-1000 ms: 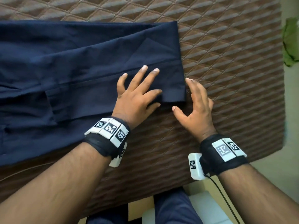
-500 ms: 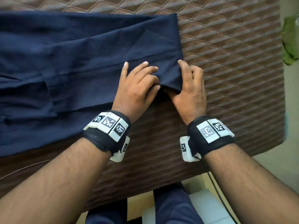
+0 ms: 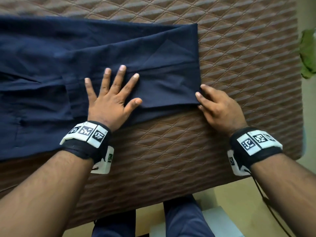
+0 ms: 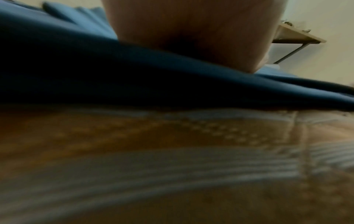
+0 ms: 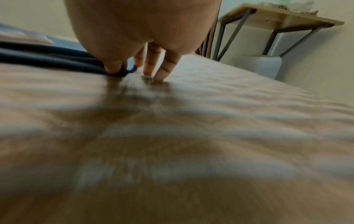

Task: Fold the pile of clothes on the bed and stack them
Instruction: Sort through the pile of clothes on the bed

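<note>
Head view: your left hand (image 3: 109, 101) lies flat, fingers spread wide, on navy trousers (image 3: 51, 65); right hand (image 3: 220, 108) pinches their hem corner w/ thumb.

Navy garment (image 3: 119, 48): smooth matt woven cloth. Bedcover (image 3: 239, 57): brown quilted fabric w/ slight sheen.

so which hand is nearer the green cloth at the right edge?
Right. The right hand sits at the near right corner of the navy trousers, closer to the green cloth. The left hand lies flat on the trousers, farther left.
</note>
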Demonstrator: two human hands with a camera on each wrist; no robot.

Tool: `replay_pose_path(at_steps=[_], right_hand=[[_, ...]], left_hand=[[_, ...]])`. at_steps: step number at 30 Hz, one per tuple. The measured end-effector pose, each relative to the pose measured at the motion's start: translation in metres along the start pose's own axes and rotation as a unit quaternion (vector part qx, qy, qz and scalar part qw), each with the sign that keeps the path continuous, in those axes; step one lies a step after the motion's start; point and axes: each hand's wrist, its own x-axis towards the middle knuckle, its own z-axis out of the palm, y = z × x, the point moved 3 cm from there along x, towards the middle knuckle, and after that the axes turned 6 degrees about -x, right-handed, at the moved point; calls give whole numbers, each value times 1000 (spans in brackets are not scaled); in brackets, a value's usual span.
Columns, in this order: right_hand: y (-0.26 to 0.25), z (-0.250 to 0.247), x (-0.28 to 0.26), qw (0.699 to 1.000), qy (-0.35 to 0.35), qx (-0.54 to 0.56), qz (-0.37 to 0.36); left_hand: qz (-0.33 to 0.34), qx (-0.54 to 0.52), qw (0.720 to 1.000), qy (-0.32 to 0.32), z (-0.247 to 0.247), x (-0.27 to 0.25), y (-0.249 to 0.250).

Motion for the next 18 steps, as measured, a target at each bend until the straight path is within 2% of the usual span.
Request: replay_pose_path(at_steps=[3, 5, 7, 9, 10, 12, 14, 16, 18], right_hand=[[-2, 7, -18, 999, -46, -14, -1], [-6, -3, -17, 999, -31, -22, 34], [-20, -18, -4, 997, 56, -9, 57], [-46, -28, 22, 986, 152, 20, 65], [-62, -27, 40, 983, 169, 35, 68], [-95, -16, 78, 987, 130, 58, 80], [-116, 2, 104, 993, 19, 64, 100], [-116, 20, 110, 991, -57, 32, 114], [-98, 27, 103, 988, -89, 1, 125]], left_hand=[[-38, 9, 999, 16, -5, -12, -21], [-47, 10, 998, 36, -7, -18, -18], [-36, -5, 997, 64, -11, -19, -3], [3, -14, 996, 87, -11, -14, 18], [27, -24, 995, 95, -10, -9, 30], [62, -67, 991, 97, -6, 6, 49], [47, -100, 992, 69, 4, 17, 57], [15, -77, 995, 63, 13, 17, 57], [3, -42, 998, 50, 17, 14, 51]])
